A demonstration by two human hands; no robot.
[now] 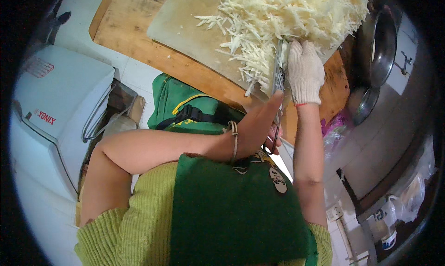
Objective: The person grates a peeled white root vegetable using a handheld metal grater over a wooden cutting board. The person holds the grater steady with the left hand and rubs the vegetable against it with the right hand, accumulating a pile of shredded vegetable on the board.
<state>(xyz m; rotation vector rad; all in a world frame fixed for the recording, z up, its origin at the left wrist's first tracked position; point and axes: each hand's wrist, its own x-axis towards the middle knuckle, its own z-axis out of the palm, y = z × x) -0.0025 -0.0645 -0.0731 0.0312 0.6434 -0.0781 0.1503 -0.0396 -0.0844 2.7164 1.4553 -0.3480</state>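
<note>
A large heap of pale shredded vegetable (295, 12) lies on a light cutting board (194, 26). My left hand (257, 127), bare with a band at the wrist, grips the near end of a narrow metal tool, perhaps a grater seen edge-on (279, 68). Shreds cling to the tool, its far end touches the heap, and a dark cord loop hangs by its near end. My right hand (306, 71), in a white knit glove, is on the tool's right side, around a pale vegetable piece (285, 52) mostly hidden by the glove and the tool.
The board rests on a wooden table (128, 47). A green bag with a black buckle (191, 106) is below its near edge. A white chest-like appliance (66, 85) stands at left. Metal basins (384, 47), a tap (405, 62) and plastic bags (335, 130) are at right.
</note>
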